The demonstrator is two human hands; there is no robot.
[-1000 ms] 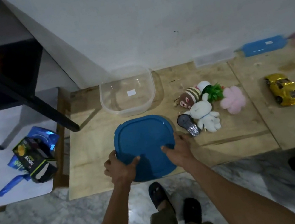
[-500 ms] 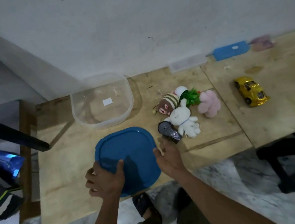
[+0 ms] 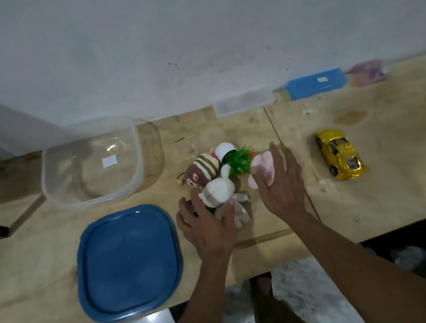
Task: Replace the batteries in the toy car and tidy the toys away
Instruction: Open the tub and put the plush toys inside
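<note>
Wooden table (image 3: 382, 194) vs. white wall. Blue lid (image 3: 128, 261) lies flat at front L; clear tub (image 3: 91, 165) sits behind it, open side up. Yellow toy car (image 3: 340, 153) stands well R of the toy pile, on its wheels. Left hand (image 3: 207, 225) curls round the white bunny plush (image 3: 219, 193); right hand (image 3: 281, 183), fingers spread, touches the pink plush (image 3: 262, 165). Striped plush (image 3: 202, 170) and green plant toy (image 3: 238, 161) crowd just behind. 2 small boxes by wall: clear (image 3: 244, 102), blue (image 3: 316, 83).

The left hand (image 3: 207, 226) covers most of the white rabbit toy (image 3: 219, 193); a blurred purple object (image 3: 367, 73) by the wall is unidentifiable.
</note>
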